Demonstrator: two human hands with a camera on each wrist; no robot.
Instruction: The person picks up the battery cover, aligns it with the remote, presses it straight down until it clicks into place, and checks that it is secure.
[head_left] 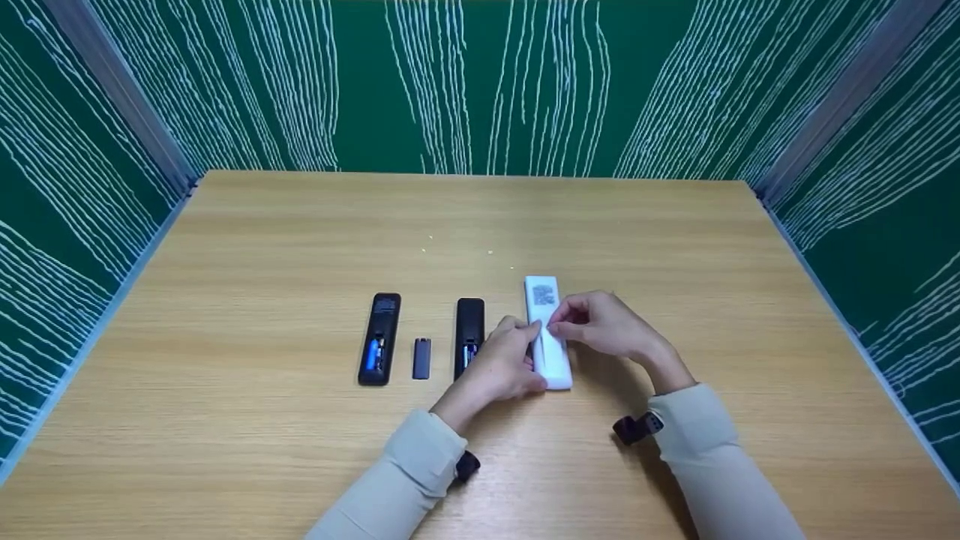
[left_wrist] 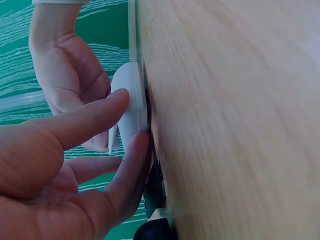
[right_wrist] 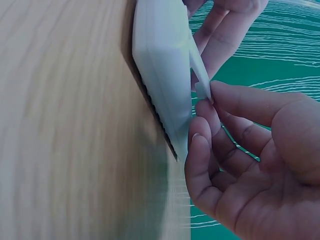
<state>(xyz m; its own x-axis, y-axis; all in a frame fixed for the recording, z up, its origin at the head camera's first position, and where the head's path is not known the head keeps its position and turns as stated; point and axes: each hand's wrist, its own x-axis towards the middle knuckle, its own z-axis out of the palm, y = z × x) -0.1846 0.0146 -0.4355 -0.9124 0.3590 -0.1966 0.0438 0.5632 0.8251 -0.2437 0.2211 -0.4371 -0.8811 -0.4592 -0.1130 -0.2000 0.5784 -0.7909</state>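
Observation:
A white remote control (head_left: 556, 371) lies with its labelled back up on the table. My left hand (head_left: 504, 361) holds it by the sides, thumb on one edge and fingers on the other. Its white battery cover (right_wrist: 199, 65) stands tilted up from the back at one end. Between thumb and fingertips, my right hand (head_left: 604, 324) pinches the raised end of that cover. The left wrist view also shows the cover angled away from the remote. Whether batteries sit beneath it is hidden.
Left of my hands is a black remote (head_left: 470, 319) with its battery bay exposed, partly covered by my left hand. A loose dark battery cover (head_left: 421, 358) and another opened black remote (head_left: 385, 319) with a blue battery (head_left: 373, 354) lie farther left. Small crumbs dot the table (head_left: 300, 247).

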